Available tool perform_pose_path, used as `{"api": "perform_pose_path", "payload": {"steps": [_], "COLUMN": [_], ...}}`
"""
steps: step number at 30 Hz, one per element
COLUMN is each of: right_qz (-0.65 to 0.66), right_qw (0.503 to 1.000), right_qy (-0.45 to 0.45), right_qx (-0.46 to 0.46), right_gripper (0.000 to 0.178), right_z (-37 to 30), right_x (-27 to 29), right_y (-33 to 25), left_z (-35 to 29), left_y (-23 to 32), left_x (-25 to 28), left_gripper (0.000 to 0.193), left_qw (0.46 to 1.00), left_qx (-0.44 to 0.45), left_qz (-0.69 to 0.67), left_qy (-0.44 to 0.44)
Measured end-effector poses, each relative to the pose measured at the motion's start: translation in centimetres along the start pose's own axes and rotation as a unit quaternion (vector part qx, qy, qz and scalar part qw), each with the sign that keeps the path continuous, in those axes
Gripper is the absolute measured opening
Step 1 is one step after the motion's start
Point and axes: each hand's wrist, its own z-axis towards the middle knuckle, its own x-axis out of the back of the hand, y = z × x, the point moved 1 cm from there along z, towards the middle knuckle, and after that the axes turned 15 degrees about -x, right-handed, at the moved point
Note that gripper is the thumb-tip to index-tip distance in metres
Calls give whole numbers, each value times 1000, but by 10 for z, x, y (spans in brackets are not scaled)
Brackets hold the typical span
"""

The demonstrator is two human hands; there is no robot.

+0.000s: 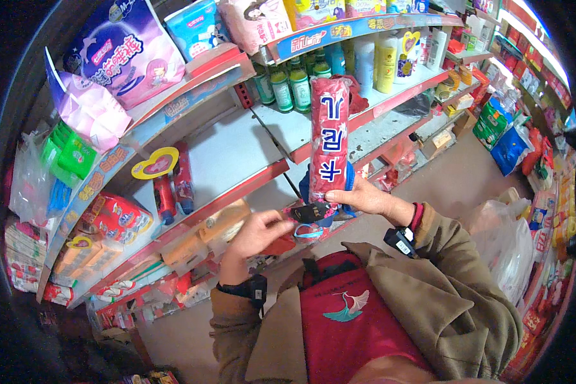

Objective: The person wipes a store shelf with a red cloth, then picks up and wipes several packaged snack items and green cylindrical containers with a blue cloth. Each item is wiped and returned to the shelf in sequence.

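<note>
My right hand [365, 197] is wrapped around the lower end of a long pink-red rolled item [329, 128], which looks like a folded umbrella. It stands nearly upright and carries large dark blue characters. Dark blue fabric shows behind its lower end. A small black tag [310, 212] with a floral edge lies across the bottom. My left hand [259, 233] is closed, its fingertips pinching the tag's left end. Just below hangs a light blue loop [308, 232]. Two similar slim red-and-blue items [165, 200] lie on the shelf to the left, beside a yellow heart-shaped sign [155, 163].
White shelves [227, 144] with red edges curve in front of me. Green bottles [299, 86] and a yellow spray can [385, 63] stand at the back. Large purple packs [131, 54] sit upper left. A clear plastic bag [502, 237] stands on the right by another stocked shelf.
</note>
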Motion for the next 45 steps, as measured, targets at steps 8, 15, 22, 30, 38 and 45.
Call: {"api": "perform_pose_path", "payload": {"steps": [8, 15, 22, 30, 38, 45], "right_qz": [-73, -85, -303, -87, -187, -114], "right_qw": [990, 979, 951, 972, 955, 965], "right_qy": [-116, -168, -21, 201, 199, 221], "right_qx": [-36, -83, -56, 88, 120, 85], "right_gripper": [55, 58, 35, 24, 15, 25], "right_z": [12, 21, 19, 38, 50, 26], "right_x": [-20, -33, -31, -15, -32, -10], "right_y": [5, 6, 7, -8, -3, 12], "left_z": [30, 24, 22, 11, 23, 36], "left_y": [-7, 14, -12, -20, -6, -18], "left_x": [-13, -34, -30, -28, -28, 77], "left_gripper": [57, 73, 35, 43, 35, 47], "left_qw": [899, 874, 866, 921, 932, 950], "left_qx": [-169, -235, -146, -79, -115, -10], "left_qz": [-401, -422, -426, -305, -279, 19], "left_qy": [47, 53, 218, 228, 199, 310]}}
